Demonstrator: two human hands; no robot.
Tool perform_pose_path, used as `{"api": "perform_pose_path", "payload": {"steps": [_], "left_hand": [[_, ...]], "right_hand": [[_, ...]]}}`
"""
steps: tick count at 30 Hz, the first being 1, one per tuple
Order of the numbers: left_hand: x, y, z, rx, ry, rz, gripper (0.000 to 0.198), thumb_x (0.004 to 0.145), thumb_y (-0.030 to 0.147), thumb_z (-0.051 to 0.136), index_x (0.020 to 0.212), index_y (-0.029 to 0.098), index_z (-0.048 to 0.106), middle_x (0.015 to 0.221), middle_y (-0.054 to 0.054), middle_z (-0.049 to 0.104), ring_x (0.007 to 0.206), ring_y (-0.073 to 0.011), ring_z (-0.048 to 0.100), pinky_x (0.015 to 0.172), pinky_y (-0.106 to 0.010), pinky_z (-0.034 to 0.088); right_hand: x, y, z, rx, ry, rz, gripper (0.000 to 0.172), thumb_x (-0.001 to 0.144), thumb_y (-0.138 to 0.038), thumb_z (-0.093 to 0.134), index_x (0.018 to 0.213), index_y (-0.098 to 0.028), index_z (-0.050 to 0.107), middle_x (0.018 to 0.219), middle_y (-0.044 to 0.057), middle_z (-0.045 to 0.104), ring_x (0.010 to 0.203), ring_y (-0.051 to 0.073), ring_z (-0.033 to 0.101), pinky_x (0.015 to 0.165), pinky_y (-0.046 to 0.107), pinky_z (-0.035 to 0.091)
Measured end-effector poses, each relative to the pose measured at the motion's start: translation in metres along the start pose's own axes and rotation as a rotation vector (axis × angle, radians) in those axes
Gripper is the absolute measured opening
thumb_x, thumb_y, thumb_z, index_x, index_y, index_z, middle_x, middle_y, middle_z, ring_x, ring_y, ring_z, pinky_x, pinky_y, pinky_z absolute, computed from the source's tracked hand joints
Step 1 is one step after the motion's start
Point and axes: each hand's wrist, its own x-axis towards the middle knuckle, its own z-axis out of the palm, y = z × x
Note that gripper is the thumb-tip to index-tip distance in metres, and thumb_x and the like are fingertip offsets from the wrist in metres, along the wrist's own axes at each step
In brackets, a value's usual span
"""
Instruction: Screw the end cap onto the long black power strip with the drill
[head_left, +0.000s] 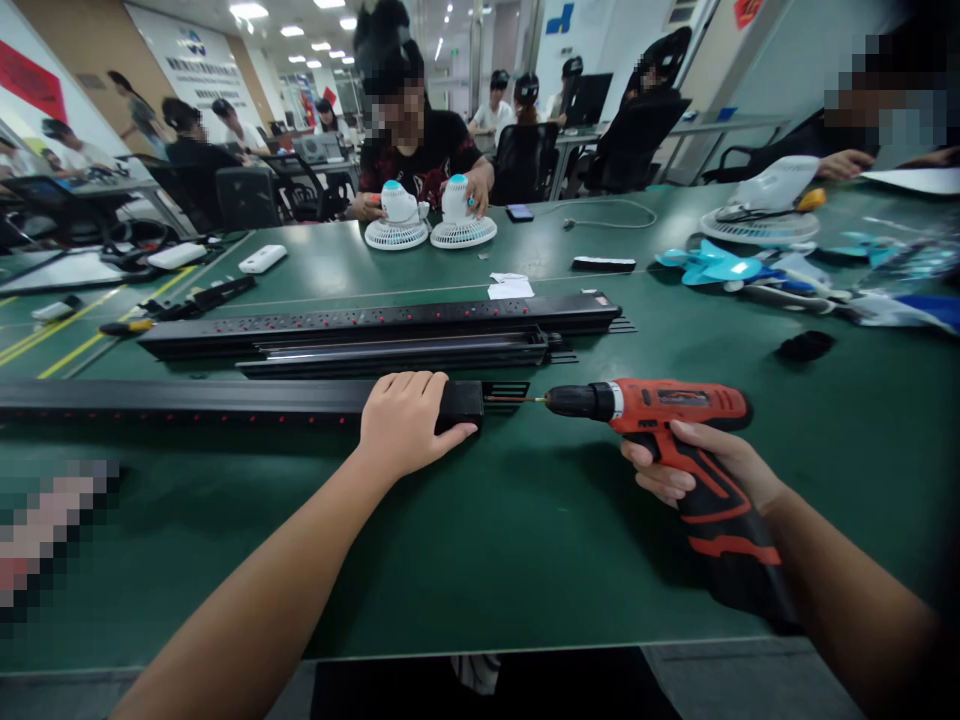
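My left hand [401, 425] is wrapped over the right end of a long black bar [225, 397] that lies across the table and has a row of red dots along its near side. In my right hand [712, 465] is a red and black cordless drill [675, 405], gripped by its handle and held level. Its thin bit points left at the bar's end face; whether the tip touches is too small to tell. Beyond the bar lie a second black bar with red dots [360, 320] and some slim dark rails [405, 350].
Across the green table [495, 570], a co-worker's hands hold two white fans [463, 222]. Another white fan [761, 215] and light-blue fan blades [712, 263] are at the right. A black crumpled item [805, 346], a phone [519, 213] and white paper [511, 286] also lie there.
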Motion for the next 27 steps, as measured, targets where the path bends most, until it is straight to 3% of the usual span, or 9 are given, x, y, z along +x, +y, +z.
{"api": "perform_pose_path", "payload": {"steps": [8, 16, 27], "left_hand": [[0.0003, 0.0002, 0.0002, -0.015, -0.006, -0.007, 0.056, 0.086, 0.065, 0.054, 0.115, 0.017, 0.061, 0.104, -0.012, 0.069, 0.100, -0.0315, 0.063, 0.090, -0.045, 0.043], [0.0004, 0.0002, 0.0002, -0.009, 0.010, 0.000, 0.054, 0.086, 0.064, 0.054, 0.115, 0.019, 0.060, 0.103, -0.012, 0.069, 0.098, -0.0311, 0.063, 0.089, -0.045, 0.044], [0.0006, 0.0002, 0.0000, -0.005, 0.004, 0.000, 0.055, 0.086, 0.064, 0.054, 0.114, 0.017, 0.060, 0.103, -0.012, 0.069, 0.098, -0.0313, 0.063, 0.089, -0.045, 0.044]], "right_hand": [[0.0006, -0.0004, -0.0011, 0.002, -0.039, 0.019, 0.033, 0.087, -0.043, 0.061, 0.087, -0.012, 0.070, 0.058, 0.001, 0.049, 0.048, 0.011, 0.035, 0.049, 0.023, 0.046], [-0.0010, 0.0005, -0.0056, -0.038, 0.021, 0.060, 0.051, 0.084, -0.051, 0.060, 0.108, -0.007, 0.070, 0.050, -0.001, 0.044, 0.048, 0.014, 0.035, 0.047, 0.026, 0.041], [0.0003, 0.0002, -0.0029, -0.011, -0.033, 0.020, 0.037, 0.085, -0.047, 0.061, 0.088, -0.012, 0.071, 0.055, 0.001, 0.048, 0.048, 0.012, 0.034, 0.049, 0.025, 0.042]]}}
